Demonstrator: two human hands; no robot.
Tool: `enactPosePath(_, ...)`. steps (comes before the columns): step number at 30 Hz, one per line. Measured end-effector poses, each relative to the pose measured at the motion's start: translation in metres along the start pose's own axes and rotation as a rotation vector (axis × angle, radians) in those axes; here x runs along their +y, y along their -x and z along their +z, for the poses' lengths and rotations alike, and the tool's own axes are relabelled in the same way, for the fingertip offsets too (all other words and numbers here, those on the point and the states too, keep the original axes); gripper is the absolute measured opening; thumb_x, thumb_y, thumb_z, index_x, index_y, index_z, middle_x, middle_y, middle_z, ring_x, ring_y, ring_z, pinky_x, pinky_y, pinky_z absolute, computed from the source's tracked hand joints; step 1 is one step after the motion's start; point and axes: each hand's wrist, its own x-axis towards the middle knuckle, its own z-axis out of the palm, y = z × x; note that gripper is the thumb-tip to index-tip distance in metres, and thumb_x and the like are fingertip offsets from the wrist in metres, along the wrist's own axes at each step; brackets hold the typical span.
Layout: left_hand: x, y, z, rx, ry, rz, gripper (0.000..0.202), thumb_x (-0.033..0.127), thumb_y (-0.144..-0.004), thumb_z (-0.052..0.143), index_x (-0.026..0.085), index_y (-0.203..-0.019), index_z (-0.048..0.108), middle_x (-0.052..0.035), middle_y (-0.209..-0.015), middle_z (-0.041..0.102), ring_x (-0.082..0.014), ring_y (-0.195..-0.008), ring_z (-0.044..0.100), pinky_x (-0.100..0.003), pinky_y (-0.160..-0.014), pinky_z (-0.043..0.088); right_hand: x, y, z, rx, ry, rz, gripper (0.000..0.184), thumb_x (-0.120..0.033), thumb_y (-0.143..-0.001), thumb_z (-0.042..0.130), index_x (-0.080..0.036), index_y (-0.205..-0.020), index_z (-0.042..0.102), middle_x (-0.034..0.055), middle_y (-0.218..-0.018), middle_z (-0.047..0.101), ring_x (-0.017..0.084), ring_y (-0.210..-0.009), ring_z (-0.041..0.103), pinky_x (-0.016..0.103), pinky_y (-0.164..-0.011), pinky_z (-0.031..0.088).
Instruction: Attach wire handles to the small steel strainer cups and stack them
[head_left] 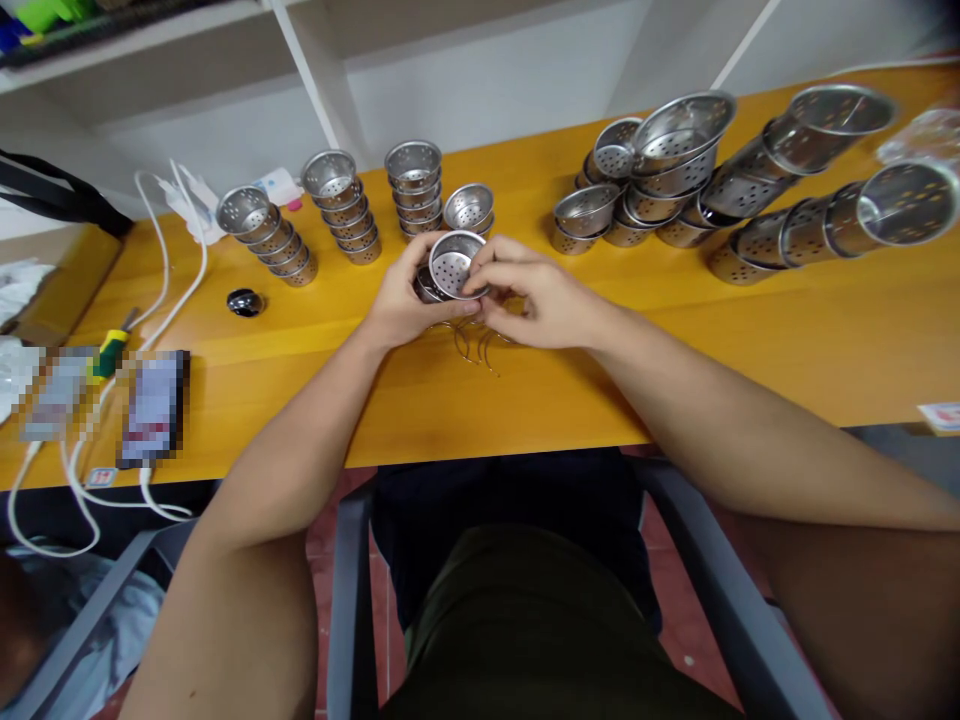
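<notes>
Near the middle of the table, a perforated metal cup (454, 262) is tilted with its opening toward me. My left hand (409, 300) is closed round its left side, thumb along the front. The fingers of my right hand (529, 290) are bent and touch the cup's right rim; whether they pinch anything else is hidden. Part of another metal cup (429, 287) shows beneath the held one. Thin curved wires (472, 345) lie on the table just below my hands. Behind them stands a short stack of perforated cups (469, 208).
Stacks of perforated cups (349, 205) stand at the back left. More stacks (675, 150) stand or lean at the right, some lying over (832, 215). A phone (154, 410), white cables (199, 250), a green-yellow screwdriver (111, 352) and a small black object (245, 302) lie left.
</notes>
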Motion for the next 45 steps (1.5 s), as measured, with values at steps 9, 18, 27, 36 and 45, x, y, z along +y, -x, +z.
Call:
enactPosePath(9, 0.010, 0.000, -0.002, -0.062, -0.013, 0.063, 0.107, 0.106, -0.082, 0.101, 0.028, -0.152, 0.080, -0.0120, -0.145, 0.089, -0.0396, -0.140, 0.088, -0.061, -0.129, 0.073, -0.009, -0.002, -0.016, -0.113, 0.139, 0.009, 0.019, -0.023, -0.099, 0.075, -0.027, -0.116, 0.068, 0.0045, -0.112, 0.072, 0.022, -0.087, 0.065, 0.039, -0.080, 0.052)
enactPosePath(18, 0.007, 0.002, -0.005, -0.125, 0.000, 0.068, 0.104, 0.102, -0.085, 0.101, 0.027, -0.154, 0.083, -0.0114, -0.144, 0.091, -0.0378, -0.135, 0.090, -0.056, -0.124, 0.075, -0.014, 0.000, -0.019, -0.034, 0.115, 0.037, 0.019, -0.049, -0.113, 0.082, -0.031, -0.121, 0.083, 0.0099, -0.129, 0.075, 0.031, -0.107, 0.074, 0.052, -0.101, 0.068)
enactPosePath(27, 0.004, 0.003, -0.005, -0.131, 0.039, 0.067, 0.101, 0.101, -0.087, 0.099, 0.028, -0.156, 0.083, -0.0105, -0.140, 0.091, -0.0370, -0.129, 0.090, -0.055, -0.119, 0.076, 0.013, 0.003, -0.020, 0.036, -0.067, 0.131, 0.058, -0.081, -0.108, 0.093, -0.035, -0.143, 0.091, 0.0132, -0.145, 0.081, 0.037, -0.128, 0.078, 0.059, -0.117, 0.069)
enactPosePath(36, 0.007, 0.002, -0.007, -0.132, 0.039, 0.068, 0.097, 0.101, -0.089, 0.098, 0.026, -0.150, 0.086, -0.0099, -0.137, 0.092, -0.0355, -0.127, 0.090, -0.053, -0.117, 0.077, 0.019, 0.003, -0.017, 0.061, -0.188, 0.140, 0.051, -0.079, -0.106, 0.098, -0.030, -0.115, 0.089, 0.0132, -0.141, 0.083, 0.032, -0.115, 0.079, 0.050, -0.101, 0.069)
enactPosePath(45, 0.008, 0.001, -0.006, -0.135, 0.051, 0.036, 0.100, 0.104, -0.085, 0.098, 0.028, -0.149, 0.086, -0.0094, -0.137, 0.091, -0.0362, -0.127, 0.089, -0.053, -0.118, 0.076, 0.018, 0.001, -0.011, 0.058, -0.146, 0.175, 0.063, -0.090, -0.106, 0.091, -0.029, -0.106, 0.079, 0.0133, -0.137, 0.082, 0.031, -0.114, 0.076, 0.051, -0.105, 0.069)
